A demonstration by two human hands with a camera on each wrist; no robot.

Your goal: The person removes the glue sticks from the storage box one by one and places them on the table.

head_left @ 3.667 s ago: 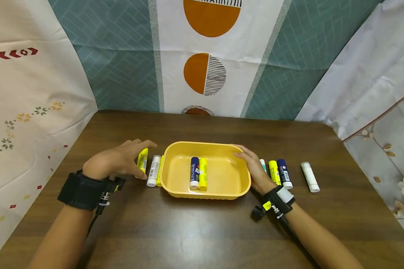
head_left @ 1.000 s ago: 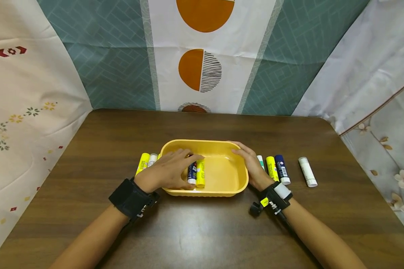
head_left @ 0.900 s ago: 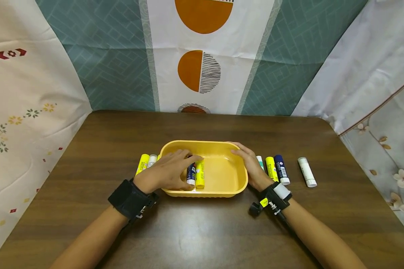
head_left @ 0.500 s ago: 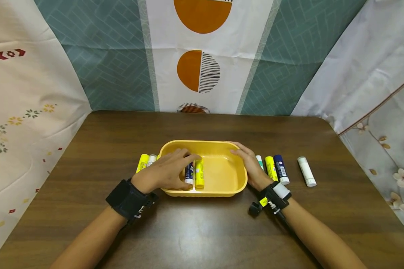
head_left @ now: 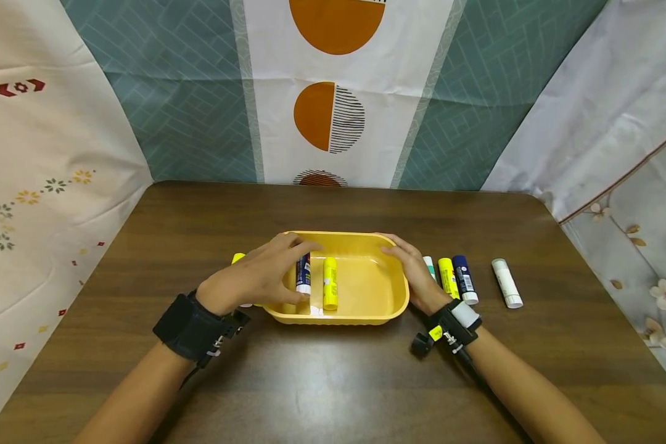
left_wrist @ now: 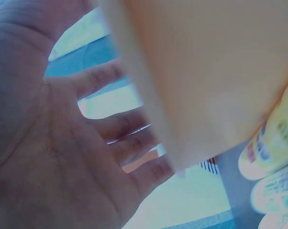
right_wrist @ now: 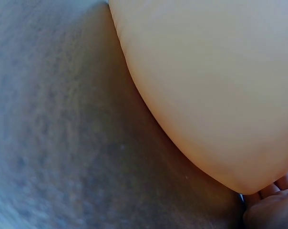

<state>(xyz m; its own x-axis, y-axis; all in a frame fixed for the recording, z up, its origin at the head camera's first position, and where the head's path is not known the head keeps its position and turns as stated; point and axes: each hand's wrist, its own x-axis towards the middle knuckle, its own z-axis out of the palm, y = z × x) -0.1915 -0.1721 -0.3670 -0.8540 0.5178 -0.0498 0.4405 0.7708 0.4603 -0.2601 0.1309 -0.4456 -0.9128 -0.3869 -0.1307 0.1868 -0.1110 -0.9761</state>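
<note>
A yellow plastic tray [head_left: 366, 285] stands mid-table. My right hand [head_left: 422, 285] grips its right rim, thumb over the inside. My left hand [head_left: 258, 274] reaches over the left rim and holds a blue glue stick [head_left: 303, 277] between thumb and index finger, spanning its length; the stick's top end is hidden by the finger. A yellow glue stick [head_left: 330, 285] lies apart from it on the tray floor. In the left wrist view, the tray wall [left_wrist: 215, 86] hides my left fingertips. The right wrist view shows mostly the tray wall [right_wrist: 206, 95] against my hand.
Left of the tray, a yellow glue stick [head_left: 237, 257] and others lie mostly under my left hand. To the right lie a teal-and-white stick [head_left: 430, 266], a yellow one [head_left: 448, 277], a blue one [head_left: 464, 280] and, farther off, a white one [head_left: 507, 283].
Since half a second ago, my left hand has drawn the blue glue stick leftward and away from the yellow one, apparently a little upward. The right hand and tray have stayed put.
</note>
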